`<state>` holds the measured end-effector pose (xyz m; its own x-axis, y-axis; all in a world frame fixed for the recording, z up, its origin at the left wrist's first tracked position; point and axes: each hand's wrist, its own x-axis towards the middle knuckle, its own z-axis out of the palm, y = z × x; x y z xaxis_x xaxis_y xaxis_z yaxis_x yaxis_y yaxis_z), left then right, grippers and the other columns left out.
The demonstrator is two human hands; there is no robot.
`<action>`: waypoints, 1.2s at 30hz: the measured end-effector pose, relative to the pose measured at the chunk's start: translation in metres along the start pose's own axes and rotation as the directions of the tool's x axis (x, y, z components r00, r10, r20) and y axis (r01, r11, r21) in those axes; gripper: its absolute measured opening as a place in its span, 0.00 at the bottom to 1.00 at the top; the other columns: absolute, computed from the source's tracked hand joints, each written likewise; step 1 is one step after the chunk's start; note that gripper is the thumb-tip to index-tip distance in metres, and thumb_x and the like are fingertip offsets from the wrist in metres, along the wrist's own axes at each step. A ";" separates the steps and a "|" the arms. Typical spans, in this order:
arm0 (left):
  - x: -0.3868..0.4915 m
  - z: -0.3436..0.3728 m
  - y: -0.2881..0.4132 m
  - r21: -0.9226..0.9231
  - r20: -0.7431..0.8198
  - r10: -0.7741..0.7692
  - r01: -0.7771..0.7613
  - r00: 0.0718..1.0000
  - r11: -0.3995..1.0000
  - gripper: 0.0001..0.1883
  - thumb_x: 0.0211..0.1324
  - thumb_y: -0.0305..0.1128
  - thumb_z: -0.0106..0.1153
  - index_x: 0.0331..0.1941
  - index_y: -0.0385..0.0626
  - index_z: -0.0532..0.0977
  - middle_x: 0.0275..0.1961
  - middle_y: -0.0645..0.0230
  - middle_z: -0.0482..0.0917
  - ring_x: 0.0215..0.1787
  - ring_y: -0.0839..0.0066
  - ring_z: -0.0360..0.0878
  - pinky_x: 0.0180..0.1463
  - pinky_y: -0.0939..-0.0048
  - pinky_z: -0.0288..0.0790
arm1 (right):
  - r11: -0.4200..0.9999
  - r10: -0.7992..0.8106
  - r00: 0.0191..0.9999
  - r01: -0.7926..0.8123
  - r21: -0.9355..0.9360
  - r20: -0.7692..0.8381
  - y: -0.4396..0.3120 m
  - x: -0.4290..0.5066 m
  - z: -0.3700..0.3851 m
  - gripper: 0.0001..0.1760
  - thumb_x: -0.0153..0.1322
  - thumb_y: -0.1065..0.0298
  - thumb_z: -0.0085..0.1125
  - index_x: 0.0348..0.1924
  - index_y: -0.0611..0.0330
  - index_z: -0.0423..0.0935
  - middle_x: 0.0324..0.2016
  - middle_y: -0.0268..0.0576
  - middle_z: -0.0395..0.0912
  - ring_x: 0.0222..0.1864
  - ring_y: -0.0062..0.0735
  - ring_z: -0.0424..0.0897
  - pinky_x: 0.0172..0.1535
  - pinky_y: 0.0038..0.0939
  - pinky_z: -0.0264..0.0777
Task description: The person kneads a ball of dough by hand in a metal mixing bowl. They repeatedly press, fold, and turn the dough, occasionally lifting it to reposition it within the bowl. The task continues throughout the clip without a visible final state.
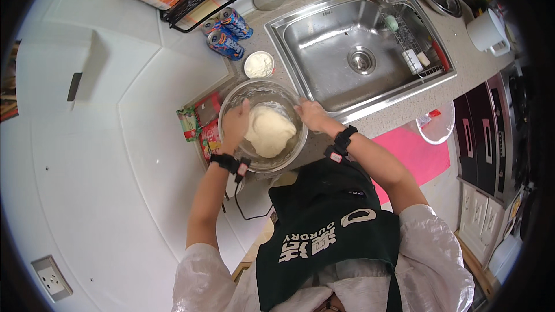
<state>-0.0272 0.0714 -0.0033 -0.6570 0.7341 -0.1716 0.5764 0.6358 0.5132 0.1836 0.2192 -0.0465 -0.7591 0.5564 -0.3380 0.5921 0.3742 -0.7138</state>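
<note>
A pale, smooth lump of dough (271, 132) lies in a round stainless steel bowl (262, 166). Flour and dough residue cling to the bowl's inner wall. My left hand (235, 125) is inside the bowl, against the left side of the dough. It is slightly blurred, and its fingers are partly hidden, so I cannot tell whether they grip. At the right, my right hand (313, 115) holds the bowl by its rim, fingers over the edge. Just beyond the bowl stands a small tub of white powder (259, 65).
Right of the bowl is a stainless steel sink (321, 91) with a wire basket (405, 37). Several blue drink cans (225, 45) stand behind the tub. Food packets (210, 136) lie between bowl and wall. A white jug (485, 32) stands far right, a bin (446, 128) below the counter.
</note>
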 end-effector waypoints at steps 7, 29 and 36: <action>-0.073 0.032 0.035 -0.033 -0.348 0.165 -0.188 0.923 0.982 0.13 0.59 0.36 0.59 0.43 0.41 0.74 0.40 0.53 0.75 0.44 0.53 0.73 0.49 0.54 0.66 | 0.999 -0.041 0.999 0.041 0.024 0.001 -0.004 -0.003 -0.004 0.20 0.79 0.58 0.45 0.46 0.73 0.69 0.34 0.71 0.79 0.42 0.71 0.79 0.48 0.56 0.73; 0.014 0.079 -0.023 -0.021 -0.044 -0.010 0.009 0.999 1.000 0.27 0.71 0.54 0.41 0.53 0.43 0.75 0.51 0.49 0.78 0.59 0.47 0.72 0.62 0.50 0.64 | 0.910 -0.343 0.896 0.242 -0.336 -0.283 -0.035 -0.005 -0.021 0.15 0.71 0.66 0.55 0.47 0.67 0.68 0.38 0.58 0.79 0.43 0.59 0.79 0.46 0.49 0.73; 0.001 0.042 -0.056 -0.341 0.142 -0.435 0.457 0.889 0.822 0.35 0.65 0.64 0.42 0.47 0.42 0.82 0.50 0.42 0.81 0.54 0.45 0.78 0.60 0.55 0.68 | 0.942 -0.282 0.953 0.297 -0.158 0.111 -0.084 0.065 0.040 0.28 0.75 0.49 0.45 0.53 0.66 0.76 0.57 0.57 0.74 0.61 0.58 0.72 0.62 0.53 0.65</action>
<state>-0.0394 0.0464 -0.0678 -0.7660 0.4097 -0.4953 0.0077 0.7763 0.6303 0.0737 0.1946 -0.0333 -0.9205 0.3420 -0.1891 0.3747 0.6351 -0.6755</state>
